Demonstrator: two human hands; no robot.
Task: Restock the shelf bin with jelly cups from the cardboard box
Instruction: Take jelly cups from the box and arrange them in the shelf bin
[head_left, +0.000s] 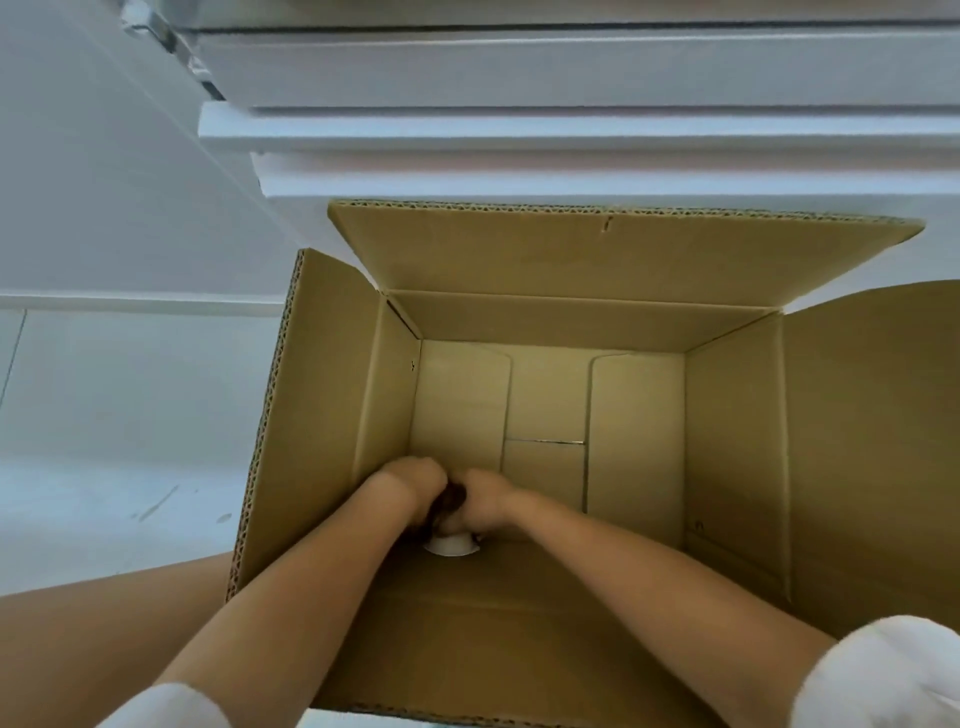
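Observation:
An open cardboard box (727, 415) stands on the floor with its flaps spread outward. Both my arms reach down into its near left corner. My left hand (410, 480) and my right hand (485, 493) are pressed together there, fingers curled around dark brown jelly cups (452, 499). A white jelly cup (451, 545) shows just below the hands, against the near wall. How many cups the hands hold is hidden by the fingers. The rest of the box bottom is bare cardboard. No shelf bin is visible.
White shelf edges (519, 130) stack above the box's far flap. A white wall panel (104, 182) and pale floor (114, 415) lie to the left. My bare leg (78, 649) is at the lower left, beside the box.

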